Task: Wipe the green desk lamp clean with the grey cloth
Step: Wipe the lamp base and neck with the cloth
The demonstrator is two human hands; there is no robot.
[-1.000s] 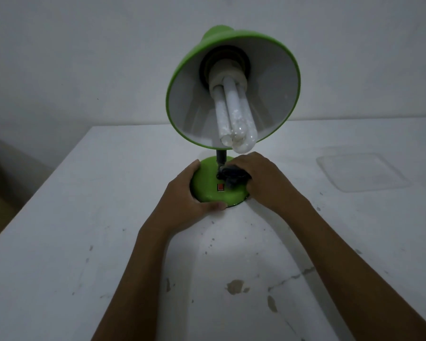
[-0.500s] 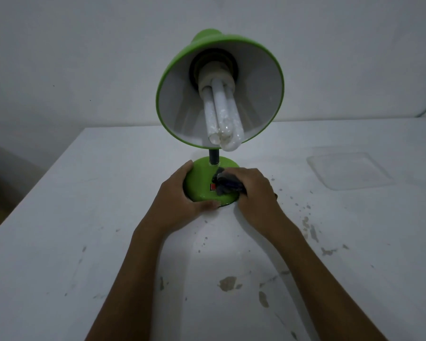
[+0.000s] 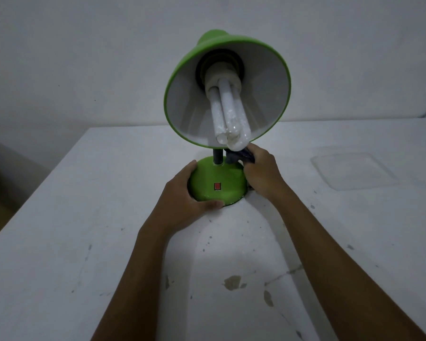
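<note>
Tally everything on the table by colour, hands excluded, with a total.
Green: 1, the desk lamp
Grey: 1, the cloth, gripped by the right hand
Clear: 1, a flat plastic lid
Total: 3

Green desk lamp (image 3: 218,185) standing upright on a round base with a small red switch on top. Short dark stem at the back of the base. Wide shade tipped forward, white inside, with a long white bulb poking out. Grey cloth (image 3: 240,156) bunched up dark and small, pressed on the base's back right edge, just beside the stem.
</note>
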